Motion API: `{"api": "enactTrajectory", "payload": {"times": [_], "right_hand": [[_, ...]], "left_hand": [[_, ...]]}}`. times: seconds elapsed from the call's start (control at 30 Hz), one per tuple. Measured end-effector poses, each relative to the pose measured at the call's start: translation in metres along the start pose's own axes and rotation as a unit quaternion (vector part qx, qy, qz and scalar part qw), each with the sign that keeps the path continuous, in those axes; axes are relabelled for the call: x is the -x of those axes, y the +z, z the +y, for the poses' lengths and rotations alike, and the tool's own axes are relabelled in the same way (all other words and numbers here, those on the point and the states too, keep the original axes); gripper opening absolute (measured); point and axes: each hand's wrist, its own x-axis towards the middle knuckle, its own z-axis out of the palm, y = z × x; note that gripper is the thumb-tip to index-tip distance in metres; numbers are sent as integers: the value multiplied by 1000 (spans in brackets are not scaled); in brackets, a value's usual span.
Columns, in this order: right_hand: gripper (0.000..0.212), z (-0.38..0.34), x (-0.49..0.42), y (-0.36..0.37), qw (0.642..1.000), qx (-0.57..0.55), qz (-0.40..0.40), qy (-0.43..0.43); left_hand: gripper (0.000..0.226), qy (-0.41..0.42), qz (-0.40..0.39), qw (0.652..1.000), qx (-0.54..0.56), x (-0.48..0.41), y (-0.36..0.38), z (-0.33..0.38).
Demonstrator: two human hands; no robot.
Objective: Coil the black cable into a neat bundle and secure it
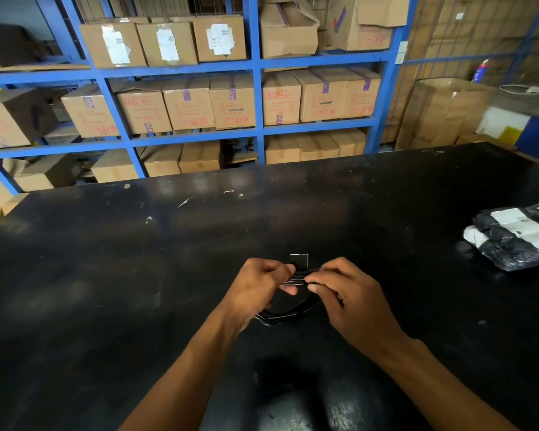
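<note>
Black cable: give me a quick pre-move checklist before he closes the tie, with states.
1. Black cable gathered into loops: ok, loops hang together below the hands.
2. Left hand grips the bundle: ok, fingers closed on its top.
3. Right hand grips the bundle: ok, pinching the strands beside the left hand.
4. Strap tab free to wrap: ok, it sticks up above the strands.
5. Strap already fastened: cannot tell, fingers hide the wrap point.
6. Table near the hands free of clutter: ok, the wrapped packages lie far right.
</note>
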Motion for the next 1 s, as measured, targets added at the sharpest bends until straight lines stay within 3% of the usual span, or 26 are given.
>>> {"api": "enactTrajectory", "payload": {"times": [0.23, 0.43, 0.73, 0.9, 1.0], "right_hand": [[27, -7, 0, 3, 997, 54, 48, -32], [14, -2, -5, 4, 995, -11, 44, 86], [12, -10, -4, 6, 974, -90, 30, 204], [12, -11, -6, 3, 964, -106, 18, 241], [12, -12, -5, 3, 956, -124, 10, 264]], "left_hand": [[24, 79, 31, 994, -69, -7, 8, -1], [27, 121, 14, 986, -112, -3, 6, -2], [29, 149, -22, 979, -140, 8, 6, -13], [7, 163, -50, 978, -120, 14, 6, -11], [7, 177, -36, 974, -139, 14, 8, -14]]}}
